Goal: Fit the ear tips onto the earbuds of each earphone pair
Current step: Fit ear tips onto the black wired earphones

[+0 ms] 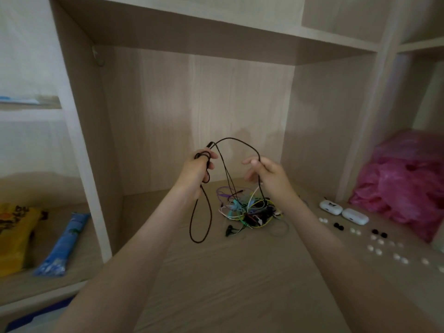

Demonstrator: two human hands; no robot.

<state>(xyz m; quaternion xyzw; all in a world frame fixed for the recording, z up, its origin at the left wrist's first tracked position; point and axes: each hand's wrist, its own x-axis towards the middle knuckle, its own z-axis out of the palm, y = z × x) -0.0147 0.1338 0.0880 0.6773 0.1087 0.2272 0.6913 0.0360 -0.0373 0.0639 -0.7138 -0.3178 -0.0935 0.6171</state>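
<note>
A black earphone cable (236, 140) arches in the air between my two hands above the wooden shelf. My left hand (198, 168) grips coiled turns of it, and a long loop hangs down from that hand to just above the shelf. My right hand (263, 171) pinches the other side of the cable, which runs down into a tangled pile of coloured earphones (249, 210). A black earbud (229, 230) lies at the pile's front. Several loose white and black ear tips (376, 237) lie scattered at the right.
Two white earbud cases (343, 211) sit at the right, beside a crumpled pink plastic bag (403, 183). A vertical panel separates the left compartment, which holds a blue packet (64, 243) and a yellow bag (14, 236). A shelf board hangs overhead.
</note>
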